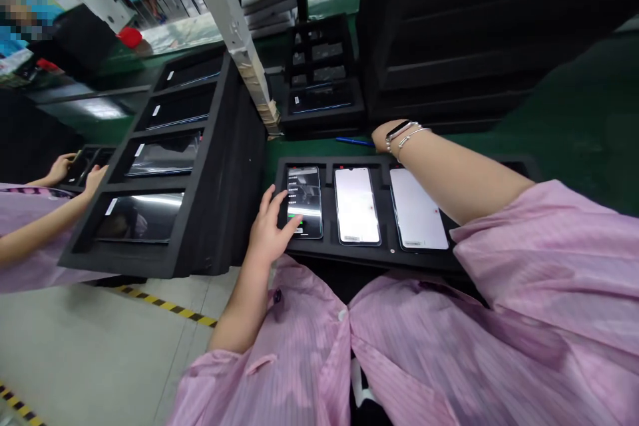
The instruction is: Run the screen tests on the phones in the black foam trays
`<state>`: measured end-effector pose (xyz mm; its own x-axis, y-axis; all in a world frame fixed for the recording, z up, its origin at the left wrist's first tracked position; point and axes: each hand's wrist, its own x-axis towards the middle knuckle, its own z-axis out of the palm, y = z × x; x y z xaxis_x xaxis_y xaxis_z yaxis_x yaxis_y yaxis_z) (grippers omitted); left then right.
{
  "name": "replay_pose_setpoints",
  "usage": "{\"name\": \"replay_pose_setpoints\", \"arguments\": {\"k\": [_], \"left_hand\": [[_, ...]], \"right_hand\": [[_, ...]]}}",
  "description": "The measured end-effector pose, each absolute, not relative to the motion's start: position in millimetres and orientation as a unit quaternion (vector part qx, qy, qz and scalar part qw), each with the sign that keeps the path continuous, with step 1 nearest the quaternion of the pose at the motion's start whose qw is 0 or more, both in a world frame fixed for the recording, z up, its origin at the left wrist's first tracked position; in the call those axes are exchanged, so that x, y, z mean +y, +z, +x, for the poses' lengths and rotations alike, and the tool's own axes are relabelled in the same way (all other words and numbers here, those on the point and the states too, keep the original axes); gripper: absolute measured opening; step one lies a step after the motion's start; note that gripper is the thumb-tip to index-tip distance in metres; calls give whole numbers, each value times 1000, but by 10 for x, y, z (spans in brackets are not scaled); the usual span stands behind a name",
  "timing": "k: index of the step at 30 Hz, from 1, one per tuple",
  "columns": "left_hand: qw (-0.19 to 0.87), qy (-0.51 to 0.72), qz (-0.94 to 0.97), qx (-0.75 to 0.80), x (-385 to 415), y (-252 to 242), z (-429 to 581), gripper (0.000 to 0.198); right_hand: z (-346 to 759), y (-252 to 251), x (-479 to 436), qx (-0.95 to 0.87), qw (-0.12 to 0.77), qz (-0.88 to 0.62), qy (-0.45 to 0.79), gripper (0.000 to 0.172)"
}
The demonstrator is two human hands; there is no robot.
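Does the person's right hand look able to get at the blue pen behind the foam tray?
Probably yes. The right hand already sits past the far edge of the black foam tray, and the blue pen lies close beside it on the green bench mat, with nothing visible between them.

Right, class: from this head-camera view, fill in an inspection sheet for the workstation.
surface: green bench mat under a black foam tray.
job's things: three phones in the tray: lit left phone, white middle phone, white right phone.
clutter: blue pen behind the tray.
hands: left hand touches the lit left phone; right hand lies beyond the tray, near the pen.
cables: nothing seen on the bench.
surroundings: co-worker's hands at another tray; hazard tape on the floor.
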<state>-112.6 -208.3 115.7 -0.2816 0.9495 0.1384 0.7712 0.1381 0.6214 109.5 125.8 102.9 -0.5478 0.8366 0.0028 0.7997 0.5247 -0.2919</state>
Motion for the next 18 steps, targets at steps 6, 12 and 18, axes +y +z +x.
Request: {"name": "replay_pose_setpoints", "arguments": {"k": [6,12,18], "left_hand": [[118,322,587,733,-2080,1096,-1174,66],[-43,276,606,745,-2058,1322,-900,76],[-20,317,777,544,-1972,1837,-234,55]], "right_hand": [[1137,1150,1253,-867,-36,-486,106,28],[1653,1841,620,-911,72,-405,-3,26],[2602,2531,-757,-938,208,-232,151,27]]}}
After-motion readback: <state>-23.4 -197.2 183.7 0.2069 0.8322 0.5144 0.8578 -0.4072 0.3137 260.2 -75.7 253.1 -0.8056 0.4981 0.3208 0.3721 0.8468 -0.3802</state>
